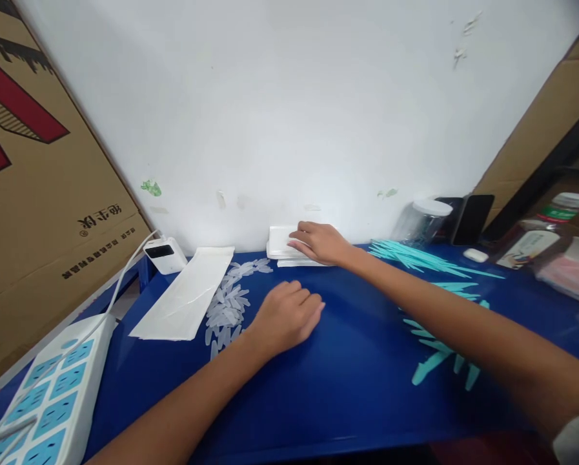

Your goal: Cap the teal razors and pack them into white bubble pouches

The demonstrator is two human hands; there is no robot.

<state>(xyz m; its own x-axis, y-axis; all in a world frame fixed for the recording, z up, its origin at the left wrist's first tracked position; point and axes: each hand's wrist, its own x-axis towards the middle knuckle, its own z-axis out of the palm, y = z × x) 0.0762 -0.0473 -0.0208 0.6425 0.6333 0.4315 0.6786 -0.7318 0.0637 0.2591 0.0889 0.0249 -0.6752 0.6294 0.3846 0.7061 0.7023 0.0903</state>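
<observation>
My right hand (322, 243) reaches across to the wall. Its fingers lie loosely apart over a small stack of white, clear-wrapped packets (282, 240), touching the top and covering the right part. Nearer to me, my left hand (285, 318) rests on the blue table with its fingers curled in, and nothing shows between them. To its left is a loose pile of small translucent, whitish strips (227, 305). Long white plastic sleeves (185, 297) lie flat beyond that pile. Under and beyond my right forearm are scattered teal pointed strips (415, 256).
A white power strip (71, 387) with blue sockets and a small white device (166, 255) with a cable are on the left. At the right stand a clear jar (419, 223), a dark phone (477, 219) and a bottle (531, 239). A large cardboard box (51, 194) leans at the left.
</observation>
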